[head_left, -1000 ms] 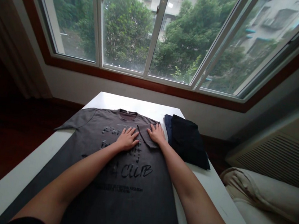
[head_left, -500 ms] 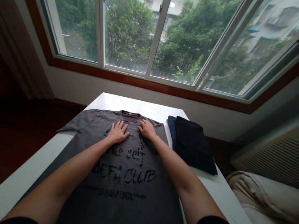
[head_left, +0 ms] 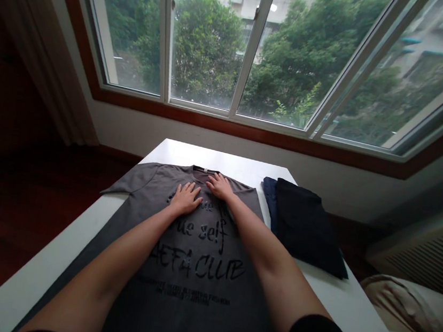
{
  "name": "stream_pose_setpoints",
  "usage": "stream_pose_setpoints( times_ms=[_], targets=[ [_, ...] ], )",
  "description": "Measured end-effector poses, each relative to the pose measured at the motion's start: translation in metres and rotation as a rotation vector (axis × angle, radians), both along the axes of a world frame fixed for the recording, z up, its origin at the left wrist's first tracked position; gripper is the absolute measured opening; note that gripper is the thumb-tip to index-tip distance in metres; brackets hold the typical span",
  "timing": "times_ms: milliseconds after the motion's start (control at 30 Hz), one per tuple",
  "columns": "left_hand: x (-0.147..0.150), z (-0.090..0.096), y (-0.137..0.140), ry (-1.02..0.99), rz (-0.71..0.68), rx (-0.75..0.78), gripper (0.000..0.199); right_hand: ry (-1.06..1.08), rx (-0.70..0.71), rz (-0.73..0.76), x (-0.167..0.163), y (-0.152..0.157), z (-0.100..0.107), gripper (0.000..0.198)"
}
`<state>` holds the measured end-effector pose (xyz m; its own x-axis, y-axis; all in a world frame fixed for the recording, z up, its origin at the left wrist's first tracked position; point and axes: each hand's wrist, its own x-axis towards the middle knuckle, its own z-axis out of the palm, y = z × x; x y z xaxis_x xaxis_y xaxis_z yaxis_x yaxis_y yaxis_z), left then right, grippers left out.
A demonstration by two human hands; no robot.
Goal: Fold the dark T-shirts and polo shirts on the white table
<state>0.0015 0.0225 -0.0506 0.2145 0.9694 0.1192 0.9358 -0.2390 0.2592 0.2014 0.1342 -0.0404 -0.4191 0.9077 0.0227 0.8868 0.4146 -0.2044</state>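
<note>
A dark grey T-shirt with black lettering lies spread face up, its collar towards the window. My left hand rests flat on the upper chest print, fingers spread. Just below the collar, on the right, my right hand presses on the cloth with its fingers stretched out. Neither hand grips anything. The shirt's left-hand sleeve reaches past the table edge; on the right side no sleeve shows spread out. My forearms cover parts of the print.
The shirt lies on a white table. Folded black and navy clothes are stacked at its right edge. Beyond the far end are a wall and a window. Beige bedding lies at the right, beside a slatted panel.
The whole view has shifted, so the scene sits further right. My right hand has moved slightly up towards the collar; my left hand stays flat on the print.
</note>
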Motion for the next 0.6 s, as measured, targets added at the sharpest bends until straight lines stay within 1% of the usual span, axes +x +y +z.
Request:
stream_pose_setpoints(
  times_ms=[67,133,200,300,367,433,467,500,533,600],
  targets=[
    [-0.017,0.005,-0.002,-0.053,0.026,0.087,0.055,0.023,0.083,0.037,0.003,-0.020,0.006,0.062],
    [-0.050,0.012,-0.006,-0.087,0.113,0.185,0.048,0.038,0.148,0.046,0.014,-0.040,0.012,0.060],
    [-0.098,0.018,-0.013,-0.071,0.273,0.240,0.044,0.046,0.194,0.018,0.034,-0.059,0.016,0.058],
    [-0.183,0.026,-0.030,-0.026,0.576,0.235,0.044,0.043,0.221,-0.114,0.070,-0.085,0.013,0.060],
    [-0.233,0.032,-0.044,-0.066,0.789,0.166,0.045,0.020,0.188,-0.205,0.091,-0.099,0.003,0.061],
    [-0.267,0.036,-0.057,-0.259,0.978,-0.015,0.041,-0.011,0.147,-0.245,0.105,-0.112,-0.010,0.061],
    [-0.278,0.037,-0.062,-0.359,1.037,-0.100,0.037,-0.024,0.135,-0.245,0.109,-0.117,-0.015,0.060],
    [-0.284,0.038,-0.065,-0.442,1.065,-0.171,0.034,-0.033,0.131,-0.241,0.111,-0.120,-0.019,0.060],
    [-0.287,0.037,-0.067,-0.526,1.065,-0.231,0.032,-0.039,0.132,-0.237,0.113,-0.123,-0.022,0.059],
    [-0.287,0.034,-0.068,-0.737,0.998,-0.331,0.032,-0.043,0.137,-0.236,0.113,-0.126,-0.025,0.059]
  ],
)
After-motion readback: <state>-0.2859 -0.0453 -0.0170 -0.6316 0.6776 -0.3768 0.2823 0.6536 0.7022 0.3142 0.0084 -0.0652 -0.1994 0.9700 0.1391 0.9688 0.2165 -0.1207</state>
